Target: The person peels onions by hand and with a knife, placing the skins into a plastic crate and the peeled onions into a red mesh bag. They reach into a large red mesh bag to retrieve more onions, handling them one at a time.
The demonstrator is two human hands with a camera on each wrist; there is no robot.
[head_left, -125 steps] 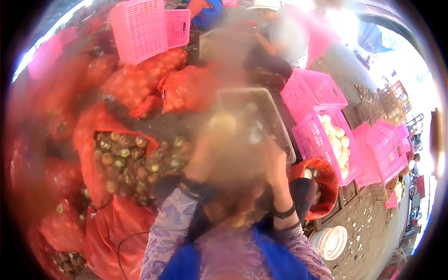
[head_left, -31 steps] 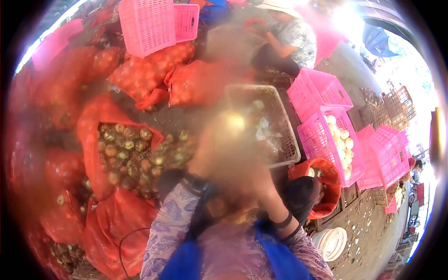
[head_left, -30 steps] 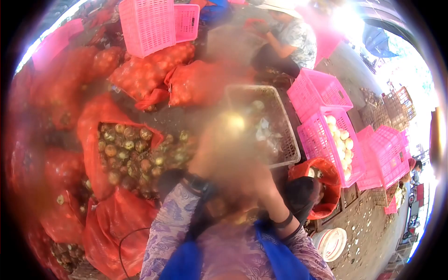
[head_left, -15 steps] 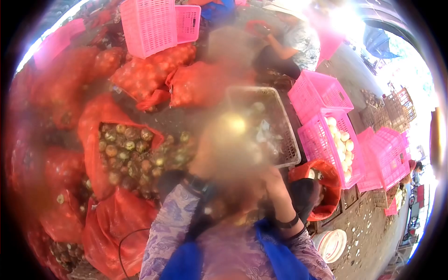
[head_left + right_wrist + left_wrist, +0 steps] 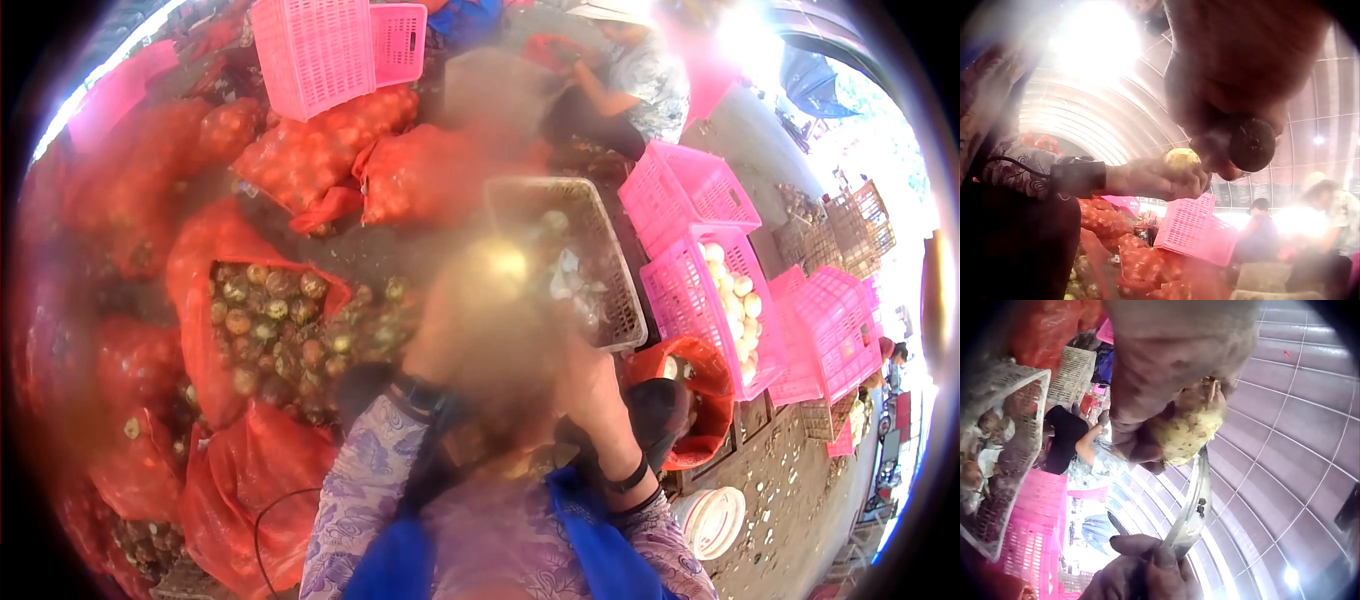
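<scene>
Grasping with both hands, we are curling our left hand [image 5: 1179, 375] round a yellowish, rounded piece of produce [image 5: 1191, 432] and our right hand [image 5: 1147, 569] about a knife [image 5: 1186, 519], whose tip is touching or nearly touching it; we cannot tell which. Overhead, the produce is showing blurred near a pale crate [image 5: 616, 255].

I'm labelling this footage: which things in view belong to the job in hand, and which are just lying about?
Likely the job (both held):
yellow, brown-flecked, rounded produce
long silvery metal blade

Likely just lying about:
round white plastic bucket
distant stack of tan lattice crates
</scene>
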